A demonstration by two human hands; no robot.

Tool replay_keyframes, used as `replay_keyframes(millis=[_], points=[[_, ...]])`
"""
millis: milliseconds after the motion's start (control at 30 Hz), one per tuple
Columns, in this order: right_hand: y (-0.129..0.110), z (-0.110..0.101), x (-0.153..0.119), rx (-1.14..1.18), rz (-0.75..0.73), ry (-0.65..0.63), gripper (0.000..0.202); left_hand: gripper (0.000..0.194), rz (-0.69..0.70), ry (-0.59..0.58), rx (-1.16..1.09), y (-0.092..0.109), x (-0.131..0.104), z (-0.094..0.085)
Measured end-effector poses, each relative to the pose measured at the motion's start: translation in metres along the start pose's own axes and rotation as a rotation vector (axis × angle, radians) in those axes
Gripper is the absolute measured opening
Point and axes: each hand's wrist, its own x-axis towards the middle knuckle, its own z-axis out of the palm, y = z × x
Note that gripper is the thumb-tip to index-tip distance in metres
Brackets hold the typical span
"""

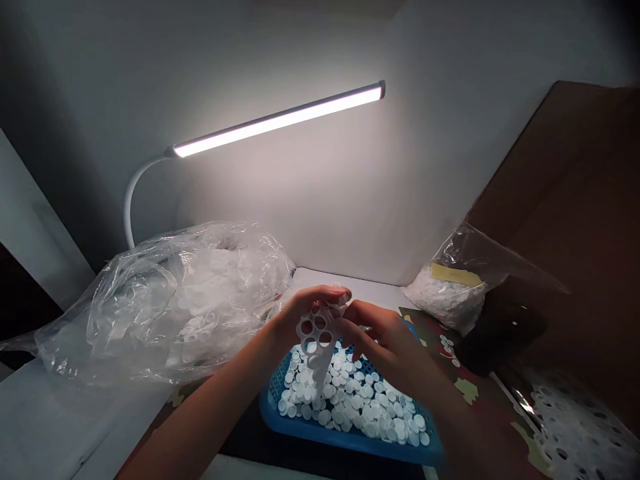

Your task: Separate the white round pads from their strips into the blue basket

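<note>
My left hand (311, 301) is closed on a thin white sheet with round punched holes (320, 327), held up above the basket. The sheet's lower end hangs down, and some of it looks solid. From the right, my right hand (385, 337) reaches the sheet's upper edge with bent fingers pinched against it; the exact fingertip contact is partly hidden. Below both hands stands a blue plastic basket (345, 443) with mesh sides. Many small white round discs (370, 403) lie loose inside it.
A large clear plastic bag (200, 300) of white pieces lies at left. Behind it a lit bar lamp (280, 123) curves up. At right are a tied bag of white bits (445, 300), a dark object (500, 333), several loose discs (449, 350) and punched white sheets (580, 427).
</note>
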Motion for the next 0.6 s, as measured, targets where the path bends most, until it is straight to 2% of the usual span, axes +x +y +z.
replay_keyframes(millis=[200,300,467,600], points=[[0.0,-0.009,-0.003,0.081,-0.079,-0.039,0.021,0.019,0.169,0.293,-0.253,0.0,0.002,0.001],[0.0,-0.012,-0.005,0.143,-0.085,-0.064,0.02,0.019,0.185,0.307,-0.342,0.0,0.004,0.002],[-0.001,-0.015,-0.009,0.19,-0.103,-0.138,0.021,0.02,0.173,0.352,-0.332,0.006,0.001,-0.005],[-0.003,-0.013,-0.007,0.154,-0.094,-0.096,0.021,0.019,0.118,0.337,-0.32,0.006,-0.002,-0.009]])
